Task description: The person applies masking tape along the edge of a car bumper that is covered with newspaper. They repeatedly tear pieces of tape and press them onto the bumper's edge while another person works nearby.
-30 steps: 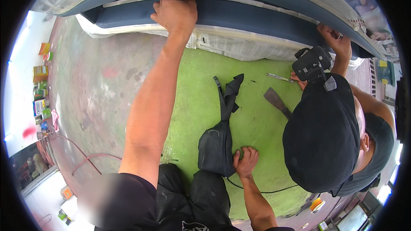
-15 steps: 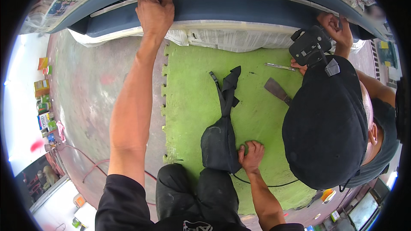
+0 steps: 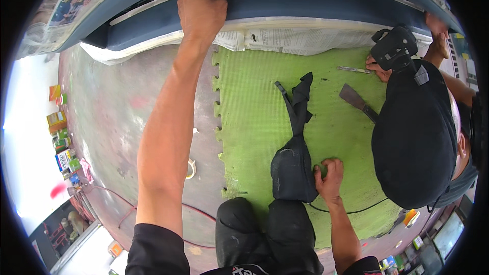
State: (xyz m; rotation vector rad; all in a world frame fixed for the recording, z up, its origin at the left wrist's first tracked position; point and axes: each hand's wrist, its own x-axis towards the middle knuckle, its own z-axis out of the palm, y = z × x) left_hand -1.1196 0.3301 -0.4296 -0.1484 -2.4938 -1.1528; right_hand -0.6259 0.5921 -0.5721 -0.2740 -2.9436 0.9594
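My left hand (image 3: 202,12) reaches up to a long blue-grey panel (image 3: 300,1), a vehicle part by its look. Its fingers are bent together over a pale masking tape strip (image 3: 158,6) beside a dark gap; the fingertips are partly hidden. Down on the green foam mat (image 3: 249,147) rests my right hand (image 3: 330,177), fingers loosely curled, thumb apart, no object visible in it. Just left of it lies a black fabric bag (image 3: 291,170) with straps. Newspaper masking (image 3: 285,40) hangs below the panel.
At the right a co-worker in a black cap (image 3: 415,142) leans in, both hands near the panel. A scraper (image 3: 352,97) and slim cutter knife (image 3: 355,70) lie on the mat. A tape roll (image 3: 191,169) and red hose (image 3: 201,211) are on the floor.
The view has shifted, so most things sit further right. The co-worker's upper hand has moved right along the panel. The tape roll now shows beside my left forearm.
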